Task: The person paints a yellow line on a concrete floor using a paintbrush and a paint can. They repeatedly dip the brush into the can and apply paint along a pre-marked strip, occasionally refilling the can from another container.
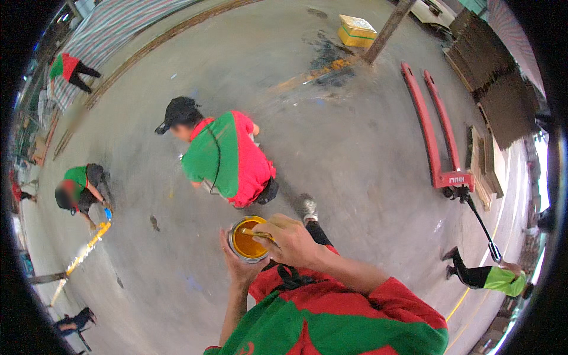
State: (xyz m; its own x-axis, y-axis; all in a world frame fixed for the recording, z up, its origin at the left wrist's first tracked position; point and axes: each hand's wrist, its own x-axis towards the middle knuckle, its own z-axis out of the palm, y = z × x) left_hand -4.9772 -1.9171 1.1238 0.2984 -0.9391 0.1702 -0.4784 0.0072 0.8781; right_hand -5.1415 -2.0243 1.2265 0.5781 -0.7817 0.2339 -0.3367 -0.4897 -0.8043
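Observation:
A round metal can of orange-yellow paint is held up in front of my body. My left hand wraps around its near left side. In the fingers of my right hand is a brush, its handle coated with yellow; the lower end reaches over the paint inside the can. Whether its bristles touch the paint I cannot make out. The can's opening faces upward.
Just ahead, a person in a red and green shirt crouches. Another person bends over a yellow floor line at left. A red pallet jack, a post, a yellow box and stacked cardboard stand farther off.

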